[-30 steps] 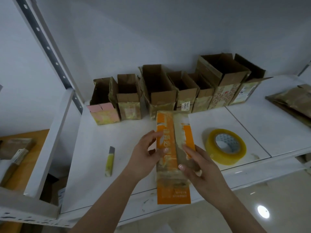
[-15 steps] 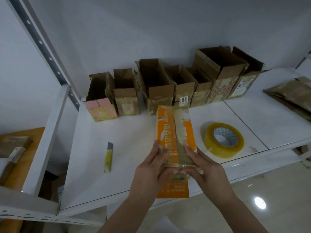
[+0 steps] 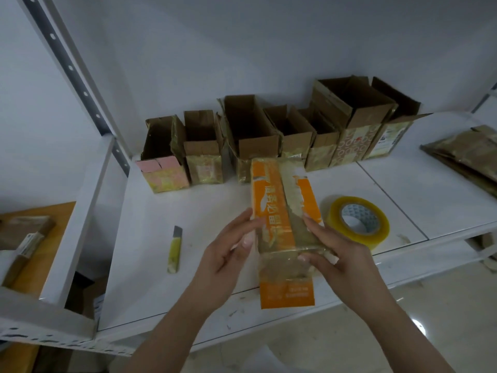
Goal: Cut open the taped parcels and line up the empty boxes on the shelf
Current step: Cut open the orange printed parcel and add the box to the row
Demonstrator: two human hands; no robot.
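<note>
We held the taped orange parcel (image 3: 282, 224), right hand (image 3: 333, 254) gripping, left hand (image 3: 228, 254) open against it; next, fetching the knife (image 3: 174, 249) at left.

A row of opened boxes (image 3: 269, 138) stands along the rear of the shelf (image 3: 150, 265). The parcel (image 3: 285, 232) occupies frame centre, before the row. The knife (image 3: 174, 249) lies left of it; the tape roll (image 3: 359, 222) lies right.

Since half a second ago the left hand (image 3: 228, 254) has slid off the front of the orange taped parcel (image 3: 282, 227) to its left edge, fingers straighter, while the right hand (image 3: 338, 254) has shifted rightward, its thumb now pressed on the taped lower face.
</note>
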